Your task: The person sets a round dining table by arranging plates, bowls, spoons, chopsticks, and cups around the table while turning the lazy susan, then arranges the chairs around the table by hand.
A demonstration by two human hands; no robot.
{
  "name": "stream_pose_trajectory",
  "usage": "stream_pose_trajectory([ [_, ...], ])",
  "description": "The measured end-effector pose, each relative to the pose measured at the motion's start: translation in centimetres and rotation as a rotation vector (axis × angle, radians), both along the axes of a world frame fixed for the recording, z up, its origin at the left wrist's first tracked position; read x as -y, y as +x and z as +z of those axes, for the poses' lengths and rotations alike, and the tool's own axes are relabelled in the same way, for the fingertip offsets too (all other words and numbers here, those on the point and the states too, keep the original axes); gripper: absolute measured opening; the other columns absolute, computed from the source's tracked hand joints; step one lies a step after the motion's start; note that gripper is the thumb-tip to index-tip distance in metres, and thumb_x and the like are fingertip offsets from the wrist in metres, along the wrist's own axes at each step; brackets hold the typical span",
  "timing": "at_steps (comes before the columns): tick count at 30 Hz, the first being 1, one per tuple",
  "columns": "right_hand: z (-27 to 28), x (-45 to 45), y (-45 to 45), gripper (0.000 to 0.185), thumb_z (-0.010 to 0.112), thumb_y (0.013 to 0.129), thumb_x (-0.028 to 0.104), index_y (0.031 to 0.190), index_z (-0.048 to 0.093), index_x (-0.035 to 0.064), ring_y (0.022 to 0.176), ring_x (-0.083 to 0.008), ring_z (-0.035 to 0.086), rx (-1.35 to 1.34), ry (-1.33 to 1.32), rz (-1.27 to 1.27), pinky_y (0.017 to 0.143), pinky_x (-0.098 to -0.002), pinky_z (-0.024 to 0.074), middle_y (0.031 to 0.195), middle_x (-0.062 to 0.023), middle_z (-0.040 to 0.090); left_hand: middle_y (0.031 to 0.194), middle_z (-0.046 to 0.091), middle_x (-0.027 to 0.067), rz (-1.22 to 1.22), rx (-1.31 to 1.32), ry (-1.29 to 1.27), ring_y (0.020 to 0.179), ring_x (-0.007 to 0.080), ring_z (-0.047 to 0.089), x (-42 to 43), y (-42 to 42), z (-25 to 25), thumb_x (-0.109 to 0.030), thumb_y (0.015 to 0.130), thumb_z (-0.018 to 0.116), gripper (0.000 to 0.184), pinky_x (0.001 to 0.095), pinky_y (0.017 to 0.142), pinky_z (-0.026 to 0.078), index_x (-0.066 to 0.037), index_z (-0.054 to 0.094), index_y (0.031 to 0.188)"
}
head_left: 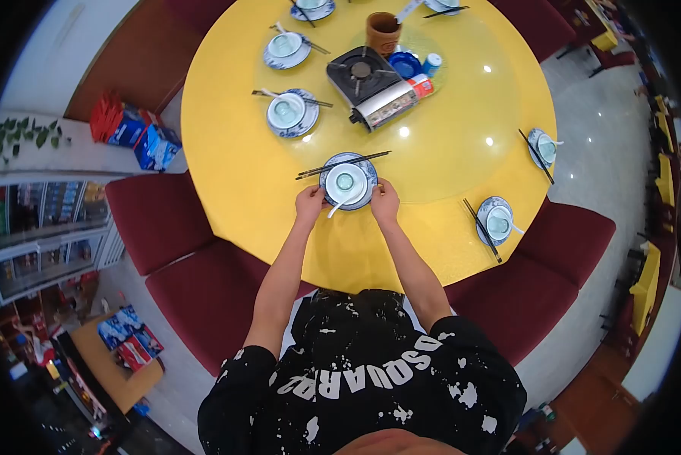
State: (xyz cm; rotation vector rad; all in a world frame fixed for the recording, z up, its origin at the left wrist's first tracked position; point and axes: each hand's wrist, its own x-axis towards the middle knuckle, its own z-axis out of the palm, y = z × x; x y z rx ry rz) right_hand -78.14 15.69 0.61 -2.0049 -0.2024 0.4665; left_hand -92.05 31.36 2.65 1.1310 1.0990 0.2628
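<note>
A blue-and-white plate [370, 171] sits at the near side of the round yellow table [242, 197]. My left hand [311, 205] is closed on its left edge, and my right hand [385, 202] grips the right edge. On the plate rests a white bowl [330, 184] with a small glass cup [345, 181] inside. A white spoon [340, 206] slants out toward me. Black chopsticks [309, 174] lie across the far part of the plate, sticking out past both sides.
A portable gas stove [363, 76] stands on the glass turntable beside a brown pot [383, 32], a blue dish [405, 65] and a can [432, 64]. Similar place settings line the table, one at left [293, 114], another at right [496, 220]. Dark red chairs [166, 220] surround it.
</note>
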Motion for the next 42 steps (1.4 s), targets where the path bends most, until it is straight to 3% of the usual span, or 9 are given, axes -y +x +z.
stream_pose_trajectory([
  [16,1.6,1.8,-17.4,0.026,0.059,0.088,0.010,0.113,0.066,0.0026,0.080,-0.0309,0.068,0.037,-0.109,0.093,0.075,-0.0395,0.0524,0.088,-0.0164,0.069,0.085,0.069,0.0124,0.112,-0.223,0.086,0.072,0.0185,0.068,3.1,-17.3,-1.9,-0.004,0.092,0.061,0.018,0.0323,0.061,0.060,0.008,0.067,0.103],
  [22,0.5,1.6,-20.8,0.025,0.059,0.091,0.013,0.113,0.066,0.0031,0.080,-0.0268,0.069,0.073,-0.038,0.014,0.075,-0.0377,0.0532,0.088,-0.0154,0.070,0.075,0.069,0.0132,-0.143,-0.424,0.658,0.067,0.0217,0.069,3.0,-19.6,-1.8,-0.015,0.093,0.059,0.023,0.0343,0.064,0.054,0.000,0.070,0.107],
  [25,0.5,1.3,-20.9,0.026,0.056,0.090,0.013,0.112,0.066,0.0018,0.089,-0.0351,0.068,0.086,-0.099,0.018,0.080,-0.0422,0.0523,0.099,-0.0206,0.069,0.072,0.068,0.0137,-0.186,-0.399,0.801,0.065,0.0245,0.068,2.6,-19.6,-1.6,-0.019,0.094,0.058,0.026,0.0358,0.065,0.052,-0.003,0.070,0.110],
  [28,0.6,1.4,-20.8,0.027,0.057,0.090,0.013,0.113,0.066,0.0015,0.094,-0.0368,0.066,0.195,-0.107,0.050,0.084,-0.0433,0.0514,0.101,-0.0212,0.069,0.090,0.070,0.0210,-0.163,-0.303,0.640,0.086,0.0379,0.067,2.4,-20.0,-1.5,-0.020,0.093,0.057,0.028,0.0435,0.076,0.051,-0.006,0.069,0.114],
  [31,0.7,1.0,-20.1,0.029,0.059,0.090,0.014,0.115,0.064,-0.0006,0.084,-0.0323,0.069,0.261,-0.084,0.048,0.075,-0.0404,0.0537,0.097,-0.0203,0.070,0.091,0.070,0.0210,-0.225,-0.326,0.485,0.087,0.0376,0.067,2.3,-20.2,-0.1,-0.021,0.093,0.057,0.030,0.0430,0.077,0.052,-0.007,0.068,0.116],
  [32,0.7,1.0,-20.1,0.030,0.059,0.091,0.014,0.116,0.063,-0.0017,0.078,-0.0285,0.069,0.140,-0.036,-0.031,0.070,-0.0379,0.0537,0.093,-0.0189,0.070,0.090,0.070,0.0203,-0.252,-0.337,0.612,0.087,0.0359,0.067,1.9,-20.6,-1.9,-0.022,0.093,0.057,0.030,0.0419,0.076,0.052,-0.003,0.068,0.113],
  [35,1.7,1.8,-21.3,0.033,0.060,0.092,0.015,0.118,0.060,-0.0051,0.066,-0.0197,0.068,-0.154,0.069,-0.197,0.058,-0.0317,0.0536,0.084,-0.0154,0.069,0.091,0.070,0.0198,-0.218,-0.461,0.705,0.086,0.0352,0.067,2.0,-19.9,6.3,-0.023,0.093,0.056,0.031,0.0415,0.077,0.052,0.000,0.068,0.110],
  [39,-0.2,3.3,-23.6,0.030,0.060,0.093,0.015,0.113,0.058,-0.0077,0.062,-0.0171,0.067,-0.358,0.168,-0.118,0.055,-0.0292,0.0542,0.086,-0.0145,0.068,0.094,0.070,0.0176,-0.220,-0.326,1.385,0.089,0.0347,0.068,-1.7,-18.6,3.5,-0.024,0.094,0.055,0.030,0.0444,0.081,0.051,-0.002,0.069,0.109],
  [42,-0.1,2.3,-23.6,0.023,0.059,0.093,0.012,0.104,0.060,-0.0080,0.062,-0.0176,0.068,-0.432,0.217,-0.118,0.056,-0.0293,0.0553,0.083,-0.0152,0.068,0.096,0.071,0.0185,-0.437,-0.309,1.212,0.090,0.0336,0.068,-4.3,-16.7,1.0,-0.022,0.094,0.055,0.029,0.0444,0.082,0.051,-0.004,0.069,0.112],
])
